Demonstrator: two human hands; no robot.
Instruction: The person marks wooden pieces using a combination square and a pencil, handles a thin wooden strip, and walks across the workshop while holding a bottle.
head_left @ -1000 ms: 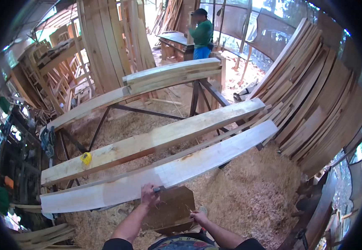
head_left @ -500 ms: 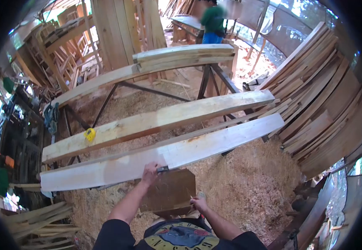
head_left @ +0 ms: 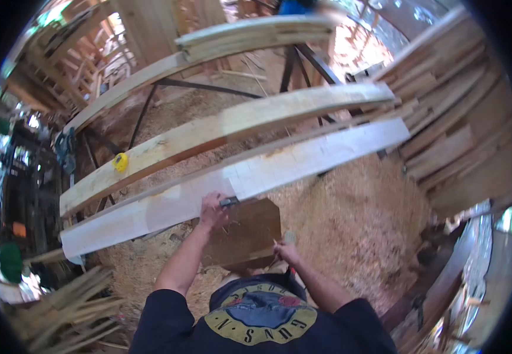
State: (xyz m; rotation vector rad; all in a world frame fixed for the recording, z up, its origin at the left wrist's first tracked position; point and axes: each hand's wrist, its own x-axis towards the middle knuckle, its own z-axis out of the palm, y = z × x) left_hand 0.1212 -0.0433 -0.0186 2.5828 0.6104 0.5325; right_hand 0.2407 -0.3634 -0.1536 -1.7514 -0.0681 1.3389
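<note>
My left hand (head_left: 213, 210) is at the near edge of the closest pale timber beam (head_left: 303, 156). Its fingers are closed on a small dark block-shaped tool (head_left: 229, 201) that pokes out to the right along that edge. Lower down and to the right, my right hand (head_left: 287, 252) is held in front of my body, pinching a thin pencil-like stick (head_left: 276, 242). Under and between both hands is a flat brown board (head_left: 247, 233). I cannot make out the dark tool's exact kind.
A second beam (head_left: 220, 133) lies beyond, with a yellow tape measure (head_left: 120, 161) on it. Farther back is a curved timber (head_left: 256, 34) on dark metal legs. Stacked planks (head_left: 462, 112) lean at right; a power tool (head_left: 65, 152) hangs at left. Wood shavings (head_left: 356, 218) cover the floor.
My view has tipped downward, so the beams sit higher in it and the person at the back is mostly cut off. Both hands keep nearly the same places and grips.
</note>
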